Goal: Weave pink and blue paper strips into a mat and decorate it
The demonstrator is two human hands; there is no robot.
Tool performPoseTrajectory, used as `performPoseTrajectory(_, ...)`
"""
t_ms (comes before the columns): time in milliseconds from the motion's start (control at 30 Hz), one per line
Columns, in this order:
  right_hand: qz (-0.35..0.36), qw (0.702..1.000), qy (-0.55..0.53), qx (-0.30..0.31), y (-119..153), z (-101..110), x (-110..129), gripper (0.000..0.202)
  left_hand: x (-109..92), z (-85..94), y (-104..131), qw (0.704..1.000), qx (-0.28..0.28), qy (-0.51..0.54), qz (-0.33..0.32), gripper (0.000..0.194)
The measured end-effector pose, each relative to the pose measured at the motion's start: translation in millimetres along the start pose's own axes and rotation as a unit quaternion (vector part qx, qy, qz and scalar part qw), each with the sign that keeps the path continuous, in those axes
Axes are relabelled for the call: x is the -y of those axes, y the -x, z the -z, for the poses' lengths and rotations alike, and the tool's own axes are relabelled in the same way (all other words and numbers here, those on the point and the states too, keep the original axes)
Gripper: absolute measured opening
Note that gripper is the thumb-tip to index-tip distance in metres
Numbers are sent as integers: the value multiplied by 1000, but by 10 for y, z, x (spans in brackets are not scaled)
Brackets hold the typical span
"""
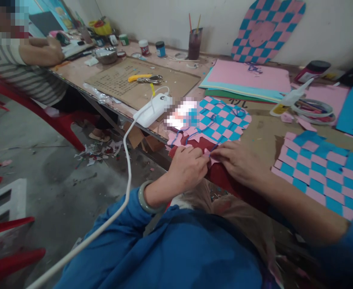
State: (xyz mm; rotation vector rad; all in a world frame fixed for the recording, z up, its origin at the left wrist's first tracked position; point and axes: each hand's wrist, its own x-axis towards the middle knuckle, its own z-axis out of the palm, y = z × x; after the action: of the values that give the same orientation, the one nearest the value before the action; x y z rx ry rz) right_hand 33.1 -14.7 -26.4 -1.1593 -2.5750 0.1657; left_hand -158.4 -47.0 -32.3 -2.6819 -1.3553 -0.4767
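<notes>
A craft workroom, shown by paint jars (160, 50), pliers (139, 78) and paper scraps (105, 153).

From here, a star (214, 161) sits between the left hand (191, 165) and right hand (235, 159), at the near edge of the table (74, 70). Behind lies a woven sheet (224, 120); left of it, a device (150, 112); farther back, pliers (146, 78) on cardboard (110, 86). Behind the sheet lies a paper stack (242, 78).
</notes>
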Motion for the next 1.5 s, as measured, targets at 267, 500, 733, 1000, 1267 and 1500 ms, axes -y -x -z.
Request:
performPoseTrajectory(267, 27, 999, 27, -9, 39, -46, 29, 31, 1, -8, 21, 1000, -8, 7, 1, 21)
performPoseTrajectory(500, 7, 999, 24, -21, 29, 2, 26, 34, -10, 29, 31, 1000, 4, 4, 3, 26)
performPoseTrajectory(733, 6, 999, 50, 0, 102, -34, 94, 30, -16, 44, 66, 1000, 0, 7, 12, 30)
performPoseTrajectory(1000, -42, 999, 16, -29, 32, 18, 87, 34, -8, 50, 139, 999, -8, 40, 28, 24)
performPoseTrajectory(1267, -106, 993, -11, -48, 103, 175, 169, 24, -28, 70, 125, 998, 3, 41, 36, 25)
performPoseTrajectory(1500, -179, 970, -137, -89, 339, 435, 488, 18, 20, 60, 170, 985, -117, 119, 44, 19)
